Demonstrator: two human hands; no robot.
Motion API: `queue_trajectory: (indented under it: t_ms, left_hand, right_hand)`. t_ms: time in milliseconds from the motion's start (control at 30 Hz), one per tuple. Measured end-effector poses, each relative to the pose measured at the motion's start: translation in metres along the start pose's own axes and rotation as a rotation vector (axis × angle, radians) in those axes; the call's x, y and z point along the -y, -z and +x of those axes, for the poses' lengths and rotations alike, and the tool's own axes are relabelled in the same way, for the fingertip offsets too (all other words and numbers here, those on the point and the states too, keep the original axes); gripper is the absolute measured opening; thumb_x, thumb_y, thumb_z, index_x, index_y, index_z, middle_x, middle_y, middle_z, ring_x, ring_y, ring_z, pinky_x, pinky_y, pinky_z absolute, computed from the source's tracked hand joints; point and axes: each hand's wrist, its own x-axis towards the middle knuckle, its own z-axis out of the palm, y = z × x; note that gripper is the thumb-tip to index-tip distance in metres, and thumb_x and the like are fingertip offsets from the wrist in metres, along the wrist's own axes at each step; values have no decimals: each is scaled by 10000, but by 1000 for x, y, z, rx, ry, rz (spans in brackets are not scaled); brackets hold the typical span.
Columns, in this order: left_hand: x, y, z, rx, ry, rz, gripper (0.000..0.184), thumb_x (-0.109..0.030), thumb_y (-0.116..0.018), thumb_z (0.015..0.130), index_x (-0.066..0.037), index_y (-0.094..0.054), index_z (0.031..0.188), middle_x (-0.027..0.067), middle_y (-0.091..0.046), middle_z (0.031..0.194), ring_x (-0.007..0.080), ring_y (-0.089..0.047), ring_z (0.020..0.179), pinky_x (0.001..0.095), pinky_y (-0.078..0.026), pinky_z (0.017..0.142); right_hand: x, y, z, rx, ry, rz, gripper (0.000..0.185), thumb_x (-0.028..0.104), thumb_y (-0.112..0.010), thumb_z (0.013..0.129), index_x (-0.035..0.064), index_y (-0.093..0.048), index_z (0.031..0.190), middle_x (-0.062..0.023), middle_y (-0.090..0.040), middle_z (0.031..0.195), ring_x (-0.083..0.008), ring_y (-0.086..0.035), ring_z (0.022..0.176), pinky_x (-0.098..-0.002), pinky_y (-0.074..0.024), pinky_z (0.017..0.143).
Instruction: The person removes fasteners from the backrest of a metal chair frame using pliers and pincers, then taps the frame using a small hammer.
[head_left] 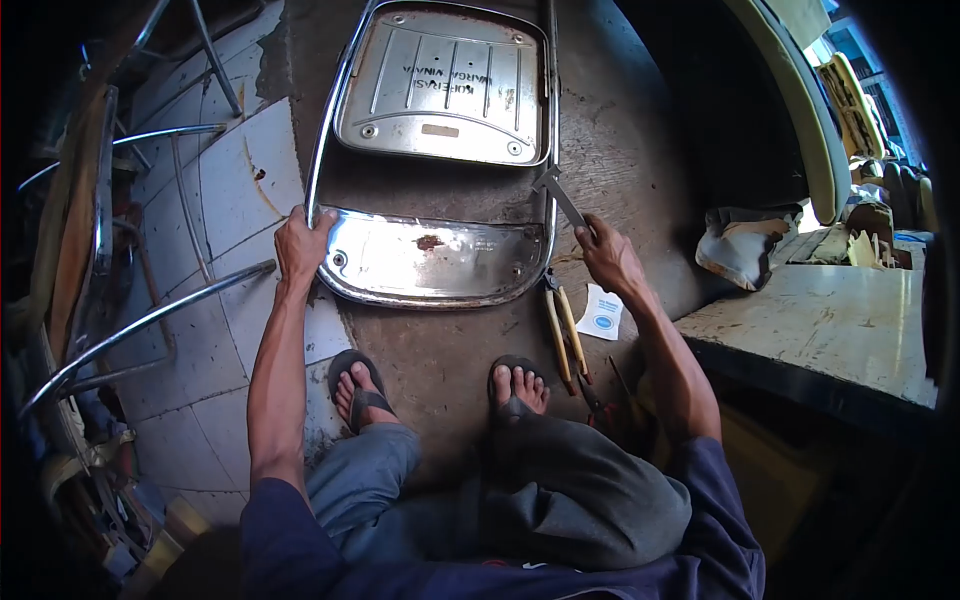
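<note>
Clasping the shiny chromed tube frame (328, 130) of a metal chair in the left hand (300, 243), with a narrow grip beside the left end of a curved silver panel (430, 255) marked by a rusty patch. Closing the right hand (611, 258) around the lower end of a grey metal hammer-like tool (567, 203), tilted up and left, with its head over the right side of the frame; cannot tell whether touching. Showing the chair in the upper centre of the picture, including a ribbed silver panel (440, 90) with dark lettering above the curved one. Planting both feet in black sandals (345, 375) below, at lower centre. Seeing yellow-handled pliers (574, 335) just beside the chair's lower right corner, a white-and-blue packet (602, 312) near them, bent metal tubes (170, 308) over pale tiles (185, 350) at left, and a worn pale table (825, 310) at right.
</note>
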Motion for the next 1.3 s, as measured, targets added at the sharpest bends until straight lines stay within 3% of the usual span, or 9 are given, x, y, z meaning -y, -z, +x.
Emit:
queue_trajectory:
  t_ms: [67,200,333,600,767,833,933,967,1300]
  left_hand:
    - [15,-21,-2,62,-18,66,485,-382,-777,880,79,-659,974,311,-710,862,480,-713,844,519,-551,775]
    - [-63,-48,-70,-207,-170,254,479,-248,-705,935,17,-564,1309,238,-522,1310,392,-502,1194,552,-406,999]
    - [-166,-128,-173,387,-582,-276,850,-489,-671,916,-88,-359,1598,209,-300,1658,419,-257,1538,595,-184,1254]
    - [-188,-166,-215,417,-622,-257,785,-13,-464,921,-158,-239,1659,104,-253,1710,331,-270,1561,580,-167,1267]
    - [-190,-165,-216,424,-606,-250,788,-21,-446,933,-178,-208,1668,79,-213,1726,311,-238,1575,571,-164,1274]
    - [-189,-165,-219,429,-604,-235,783,-28,-438,942,-181,-194,1671,71,-200,1730,306,-231,1577,568,-159,1277]
    - [-191,-167,-221,423,-593,-243,773,-46,-425,962,-186,-164,1675,57,-178,1737,292,-219,1583,561,-149,1284]
    - [-192,-168,-220,431,-599,-212,776,-43,-427,961,-186,-162,1676,57,-174,1738,293,-218,1583,561,-147,1284]
    - [-192,-165,-217,447,-610,-170,767,-28,-411,970,-188,-155,1676,71,-156,1741,299,-202,1587,562,-151,1285]
  right_hand:
    - [45,51,7,279,-172,-19,444,371,-515,1070,79,-614,1390,-193,-732,874,-302,-724,689,-446,-561,654]
    - [61,80,33,365,-123,-126,425,344,-517,1072,107,-619,1410,-112,-651,715,-220,-657,581,-381,-532,529]
    - [83,100,61,489,-76,-362,338,301,-495,1051,91,-708,1210,-85,-637,684,-190,-632,553,-372,-529,531]
    - [90,74,100,668,-37,-587,327,307,-546,993,36,-711,911,-52,-631,654,-147,-580,509,-357,-479,460]
    - [95,75,126,534,-28,-644,335,269,-555,968,11,-703,814,-85,-635,620,-163,-605,509,-359,-463,446]
    - [98,74,126,757,-21,-743,353,302,-556,980,14,-726,866,-90,-636,621,-169,-616,515,-369,-474,450]
    - [99,71,109,525,40,-643,378,340,-554,1001,22,-751,946,-93,-645,629,-184,-637,528,-380,-497,463]
    - [105,73,113,748,-57,-719,312,297,-526,1032,135,-758,1165,-47,-621,634,-145,-621,522,-351,-536,469]
    - [103,77,104,638,-20,-666,300,299,-532,1029,134,-758,1136,-28,-593,606,-121,-552,471,-314,-464,422]
